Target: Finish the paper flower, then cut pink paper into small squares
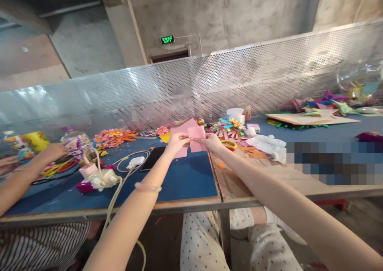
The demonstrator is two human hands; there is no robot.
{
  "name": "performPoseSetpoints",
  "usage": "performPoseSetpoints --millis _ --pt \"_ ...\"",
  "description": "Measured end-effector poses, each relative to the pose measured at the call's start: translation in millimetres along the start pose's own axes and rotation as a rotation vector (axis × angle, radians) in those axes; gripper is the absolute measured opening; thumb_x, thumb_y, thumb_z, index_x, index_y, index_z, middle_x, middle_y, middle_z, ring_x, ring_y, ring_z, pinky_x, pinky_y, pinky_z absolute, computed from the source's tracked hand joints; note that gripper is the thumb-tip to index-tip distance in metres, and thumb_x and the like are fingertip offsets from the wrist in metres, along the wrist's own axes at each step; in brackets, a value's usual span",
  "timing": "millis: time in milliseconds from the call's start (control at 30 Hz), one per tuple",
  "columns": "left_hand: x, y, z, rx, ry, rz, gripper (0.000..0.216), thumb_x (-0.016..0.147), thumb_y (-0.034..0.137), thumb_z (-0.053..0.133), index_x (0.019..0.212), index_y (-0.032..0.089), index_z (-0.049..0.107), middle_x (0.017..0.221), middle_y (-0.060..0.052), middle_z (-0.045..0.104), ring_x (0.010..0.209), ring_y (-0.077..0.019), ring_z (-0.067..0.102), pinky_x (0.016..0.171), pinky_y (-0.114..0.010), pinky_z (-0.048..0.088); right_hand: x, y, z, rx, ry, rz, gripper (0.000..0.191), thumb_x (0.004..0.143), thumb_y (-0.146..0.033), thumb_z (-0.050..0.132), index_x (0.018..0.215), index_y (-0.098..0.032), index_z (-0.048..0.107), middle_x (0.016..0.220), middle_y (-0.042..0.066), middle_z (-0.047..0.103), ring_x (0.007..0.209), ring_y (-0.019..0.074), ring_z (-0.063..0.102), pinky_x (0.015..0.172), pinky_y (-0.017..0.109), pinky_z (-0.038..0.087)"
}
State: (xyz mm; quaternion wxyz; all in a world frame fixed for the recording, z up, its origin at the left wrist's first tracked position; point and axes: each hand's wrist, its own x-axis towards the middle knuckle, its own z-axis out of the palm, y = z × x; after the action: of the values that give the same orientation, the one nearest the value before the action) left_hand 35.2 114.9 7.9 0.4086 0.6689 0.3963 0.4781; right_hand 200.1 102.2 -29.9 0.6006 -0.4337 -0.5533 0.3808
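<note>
A pink sheet of paper [196,133] is held up over the table, pinched between both hands. My left hand [177,142] grips its left edge, fingers closed. My right hand [213,142] closes on its right edge from the other side. Behind it more pink paper [189,124] and a yellow piece [165,137] show, and another pink piece [181,153] sits just below my left fingers. A dark phone [154,158] lies left of my left hand. By my right wrist is a yellow roll of tape [229,145].
Heaps of coloured paper flowers [112,137] and paper strips [229,128] line the back, before a perforated metal screen [134,99]. A power strip with plugs and cables [100,178] stands left, near another person's hand [55,153]. White plastic [269,143] lies right.
</note>
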Motion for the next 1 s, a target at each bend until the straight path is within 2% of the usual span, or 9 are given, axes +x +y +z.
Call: performPoseSetpoints --millis 467,1000 --pt "-1.6 2.2 0.6 0.044 0.024 0.001 0.018 0.059 0.018 0.074 0.073 0.012 0.065 0.072 -0.005 0.067 0.063 -0.0152 0.062 0.064 -0.033 0.055 -0.4 1.7 -1.6 0.023 -0.019 0.034 0.032 0.056 -0.032 0.079 0.078 -0.011 0.071 0.062 0.005 0.068 0.06 0.0185 0.065 0.058 0.026 0.054" --pt "-5.7 6.6 1.5 0.08 0.028 0.027 0.015 0.06 0.014 0.072 0.073 0.012 0.066 0.072 -0.006 0.068 0.064 -0.016 0.062 0.068 -0.033 0.053 -0.8 4.3 -2.1 0.06 -0.04 0.034 0.034 0.057 -0.033 0.078 0.082 -0.011 0.071 0.068 0.007 0.07 0.062 0.019 0.066 0.059 0.028 0.055"
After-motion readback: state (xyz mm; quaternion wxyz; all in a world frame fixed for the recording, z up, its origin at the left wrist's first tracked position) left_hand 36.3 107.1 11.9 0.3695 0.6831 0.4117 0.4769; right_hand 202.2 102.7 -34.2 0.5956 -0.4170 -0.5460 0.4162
